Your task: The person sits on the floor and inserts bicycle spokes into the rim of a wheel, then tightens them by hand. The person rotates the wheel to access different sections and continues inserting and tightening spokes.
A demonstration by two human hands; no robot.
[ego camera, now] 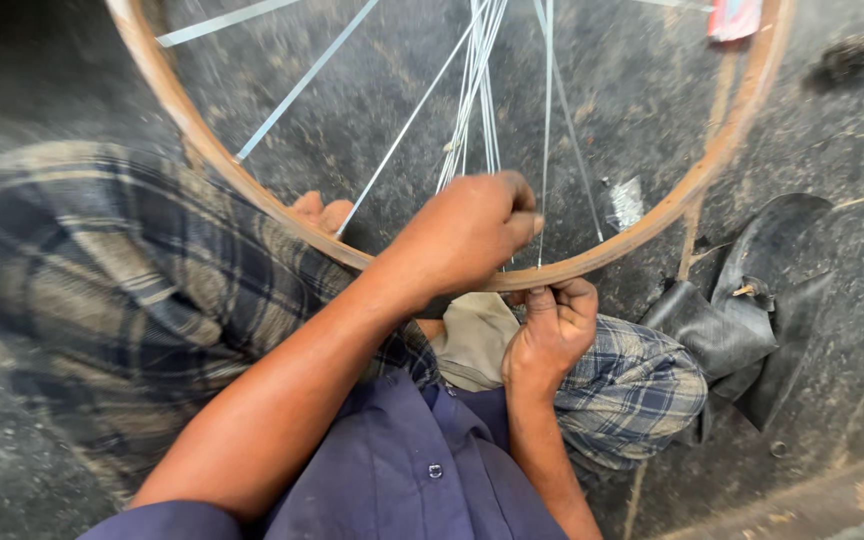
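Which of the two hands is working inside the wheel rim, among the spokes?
The left hand: its grip closes among the thin metal spokes inside the rusty rim. The right hand stays outside, pinching the rim's lower edge from below.

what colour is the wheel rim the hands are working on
The wheel rim is a rusty orange-brown, with silvery metal spokes; the head view shows it best.

Soft daylight, blurred left edge, wide-angle distortion.
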